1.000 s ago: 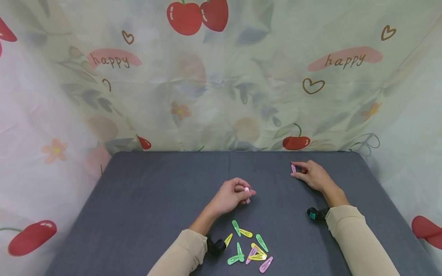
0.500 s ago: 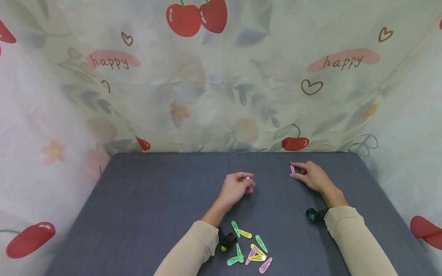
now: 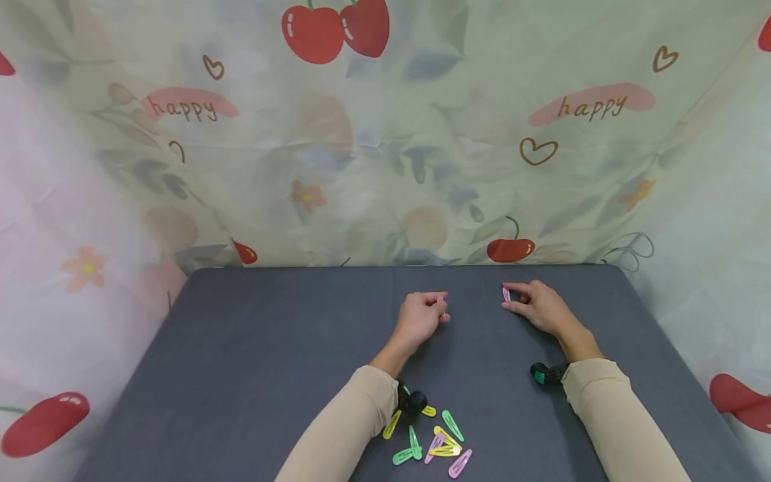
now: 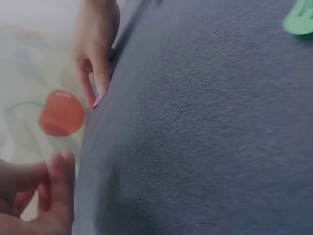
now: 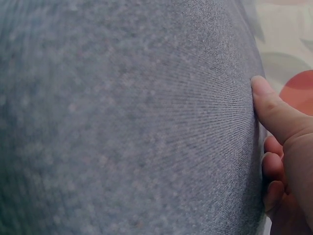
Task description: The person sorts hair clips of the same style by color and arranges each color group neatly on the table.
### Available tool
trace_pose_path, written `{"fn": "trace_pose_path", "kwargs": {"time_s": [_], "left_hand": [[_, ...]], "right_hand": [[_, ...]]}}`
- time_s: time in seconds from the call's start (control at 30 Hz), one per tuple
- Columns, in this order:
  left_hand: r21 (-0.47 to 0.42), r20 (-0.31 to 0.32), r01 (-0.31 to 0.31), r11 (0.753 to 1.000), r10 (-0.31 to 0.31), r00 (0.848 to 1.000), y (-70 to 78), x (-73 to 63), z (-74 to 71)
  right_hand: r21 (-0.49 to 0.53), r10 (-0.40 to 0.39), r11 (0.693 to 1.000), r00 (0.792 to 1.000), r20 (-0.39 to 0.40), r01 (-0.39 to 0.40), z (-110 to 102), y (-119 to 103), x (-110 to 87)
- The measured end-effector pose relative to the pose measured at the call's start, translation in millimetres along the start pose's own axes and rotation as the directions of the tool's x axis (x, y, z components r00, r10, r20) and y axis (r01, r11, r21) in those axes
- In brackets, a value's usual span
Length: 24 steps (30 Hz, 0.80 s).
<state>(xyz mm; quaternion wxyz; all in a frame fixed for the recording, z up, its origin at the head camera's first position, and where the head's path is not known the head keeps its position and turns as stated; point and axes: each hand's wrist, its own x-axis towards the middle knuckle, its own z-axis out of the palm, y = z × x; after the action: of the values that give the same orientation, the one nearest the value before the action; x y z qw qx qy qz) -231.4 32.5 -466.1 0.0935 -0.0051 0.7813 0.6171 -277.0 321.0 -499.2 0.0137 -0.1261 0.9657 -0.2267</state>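
Near the far middle of the table, my left hand pinches a pink hair clip between thumb and fingers. To its right, my right hand holds another pink snap clip upright by its ends, thumb below and index finger above. In the left wrist view, the left hand's fingers are at the lower left, and the right hand with its pink clip shows beyond them. The right wrist view shows the right thumb and curled fingers; its clip is hidden there.
Several green, yellow and pink clips lie loosely together near the front middle, among them a green clip, a yellow clip and a pink clip. The left wrist camera overlaps some. A printed curtain hangs behind the dark table.
My left hand has moved forward and slightly right with its pink clip, up toward the level of the right hand. The right hand stays nearly in place, still holding its clip.
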Motion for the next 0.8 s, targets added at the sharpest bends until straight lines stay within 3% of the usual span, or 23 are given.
{"fn": "trace_pose_path", "kwargs": {"time_s": [0.17,0.27,0.37,0.57,0.8], "left_hand": [[-0.007,-0.025,-0.062,0.998,0.062,0.998,3.9,14.9,7.8],[0.115,-0.039,-0.11,0.987,0.115,0.993,5.0,24.7,14.0],[0.245,-0.039,-0.13,0.961,0.143,0.989,5.2,34.1,21.3],[0.365,-0.035,-0.128,0.922,0.151,0.988,6.5,49.4,33.4],[0.476,-0.015,-0.094,0.874,0.115,0.993,14.1,59.7,45.2]], "right_hand": [[0.012,0.006,1.0,1.0,-0.006,-0.006,1.0,0.2,-0.2],[0.016,0.016,1.0,1.0,-0.004,-0.016,0.5,1.0,-1.1],[0.017,0.031,0.999,1.0,-0.003,-0.031,0.8,2.9,-1.5],[0.031,0.04,0.999,0.999,0.001,-0.04,3.2,5.2,-0.6],[0.036,0.031,0.999,1.0,0.003,-0.032,1.0,2.9,1.0]]}}
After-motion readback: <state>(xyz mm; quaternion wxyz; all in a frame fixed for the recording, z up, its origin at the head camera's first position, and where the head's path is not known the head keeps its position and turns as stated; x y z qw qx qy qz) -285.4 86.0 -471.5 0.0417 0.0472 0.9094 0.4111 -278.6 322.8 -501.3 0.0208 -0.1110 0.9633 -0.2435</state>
